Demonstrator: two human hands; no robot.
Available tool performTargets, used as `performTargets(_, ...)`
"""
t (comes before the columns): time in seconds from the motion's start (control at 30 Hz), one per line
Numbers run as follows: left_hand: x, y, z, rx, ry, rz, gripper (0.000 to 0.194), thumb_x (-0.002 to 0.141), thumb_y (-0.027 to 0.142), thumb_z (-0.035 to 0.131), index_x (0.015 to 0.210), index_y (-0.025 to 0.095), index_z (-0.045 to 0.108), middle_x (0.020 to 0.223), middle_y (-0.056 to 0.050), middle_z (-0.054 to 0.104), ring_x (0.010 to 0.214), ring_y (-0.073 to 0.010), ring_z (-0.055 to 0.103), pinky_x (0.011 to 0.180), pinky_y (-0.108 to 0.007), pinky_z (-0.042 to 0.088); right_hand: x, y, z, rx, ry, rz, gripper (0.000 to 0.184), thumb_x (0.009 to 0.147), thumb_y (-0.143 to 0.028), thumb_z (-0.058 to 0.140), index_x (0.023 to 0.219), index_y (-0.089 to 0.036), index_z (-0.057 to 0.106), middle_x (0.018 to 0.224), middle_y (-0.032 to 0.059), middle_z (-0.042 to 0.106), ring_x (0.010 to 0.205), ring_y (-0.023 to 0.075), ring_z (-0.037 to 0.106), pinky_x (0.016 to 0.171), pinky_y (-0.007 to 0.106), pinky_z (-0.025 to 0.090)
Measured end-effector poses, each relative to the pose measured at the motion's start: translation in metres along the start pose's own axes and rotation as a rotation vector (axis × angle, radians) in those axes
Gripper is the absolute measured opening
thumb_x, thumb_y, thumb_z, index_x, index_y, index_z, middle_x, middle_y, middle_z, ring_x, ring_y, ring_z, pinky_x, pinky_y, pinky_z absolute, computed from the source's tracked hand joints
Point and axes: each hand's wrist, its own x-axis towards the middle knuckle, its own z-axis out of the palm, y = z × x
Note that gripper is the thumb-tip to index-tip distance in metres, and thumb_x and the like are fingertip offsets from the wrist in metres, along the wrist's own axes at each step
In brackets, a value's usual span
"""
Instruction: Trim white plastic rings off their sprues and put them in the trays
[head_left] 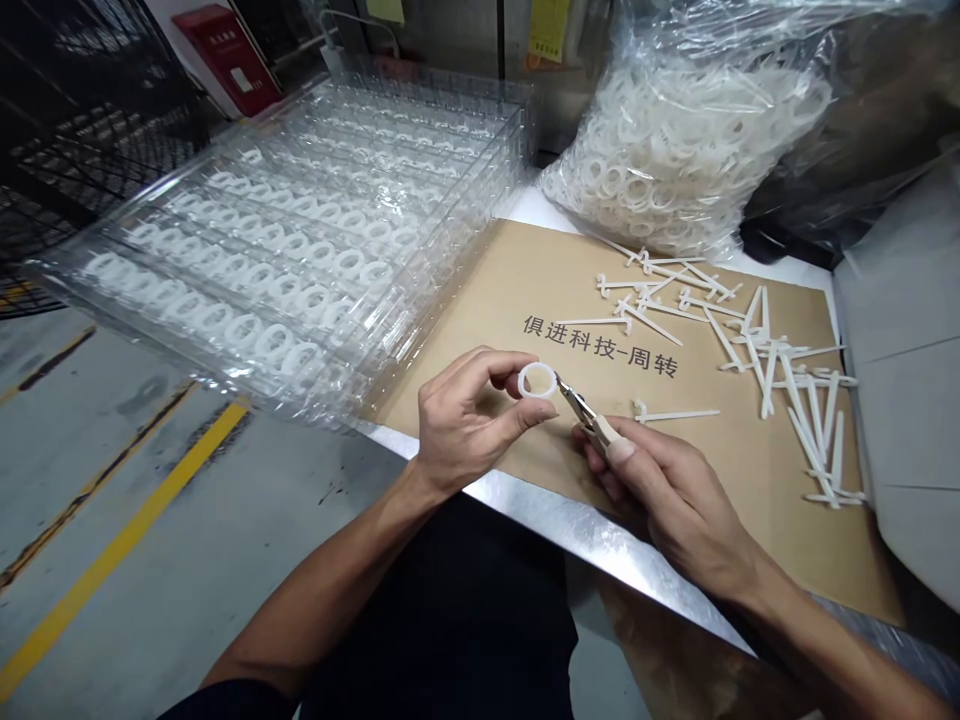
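A white ring (538, 366) sits near the middle of the frame, pinched between the thumb and fingers of the left hand (461, 425). The right hand (679, 485) is wrapped around cutters (589, 410), tips at the ring's right edge; whether they touch is hard to tell. Below lies a cardboard sheet (480, 310), with white sticks (816, 415) scattered at right. A bag of rings (652, 150) stands upper right, a clear tray (420, 315) of rings upper left.

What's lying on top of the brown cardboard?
Loose white sticks lie on the cardboard, mostly toward its right side. The left hand, holding a white ring, and the right hand, holding cutters, hide part of its near side, so anything beneath them cannot be seen.
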Motion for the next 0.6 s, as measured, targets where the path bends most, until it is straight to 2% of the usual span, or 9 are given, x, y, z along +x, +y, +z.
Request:
performTargets(0.17,0.0005,0.0001,-0.0005,0.000,-0.002,0.005,0.032,0.083,0.035,0.086,0.107,0.017,0.073,0.083,-0.002,0.071,0.075,-0.0128,0.065,0.071,-0.027,0.052,0.0006,0.0001,-0.0004,-0.009,-0.001,0.000,0.039,0.110,-0.052,0.043,0.095,-0.021,0.061,0.085,0.0010,0.060,0.069,0.0142,0.050,0.060,0.028,0.042)
performTargets(0.6,-0.0015,-0.0020,0.0014,0.007,0.009,0.067,0.033,0.084,0.028,0.085,0.114,0.018,0.072,0.086,-0.002,0.070,0.077,-0.0130,0.065,0.072,-0.027,0.052,-0.0002,0.0007,-0.0010,0.015,0.001,0.004,0.036,0.109,-0.051,0.045,0.101,-0.022,0.065,0.085,0.0007,0.059,0.070,0.0144,0.050,0.060,0.027,0.042)
